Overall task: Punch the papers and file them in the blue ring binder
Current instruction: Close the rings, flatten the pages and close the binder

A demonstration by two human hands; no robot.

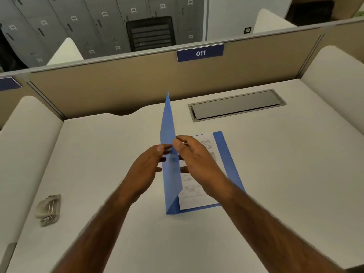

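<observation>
A white table [275, 174] in an office cubicle is enclosed by a beige fabric partition [118, 85] that carries a dark blue plate printed 011 [200, 53]; beyond the partition stand grey numbered lockers [78, 22] and a black mesh chair back [150, 33]. A grey metal cable hatch [236, 105] is set into the table near the partition.

At the middle of the table lies the blue ring binder [229, 160], open. Its back cover rests flat on the table, and its thin blue front cover [168, 123] stands nearly upright along the left side, hinged at the spine. Printed white papers [192, 194] lie inside on the flat back cover, partly hidden by the right forearm.

Both hands meet at the upright cover's free edge. The left hand [146, 170] sits on the cover's left face, fingers loosely curled with the tips touching it. The right hand [195, 154] sits on the right face, its thumb pressed along the edge so that the cover is pinched between thumb and fingers. Both forearms are bare.

A grey metal hole punch [48, 209] rests near the table's left edge, well apart from the binder and from both hands.
</observation>
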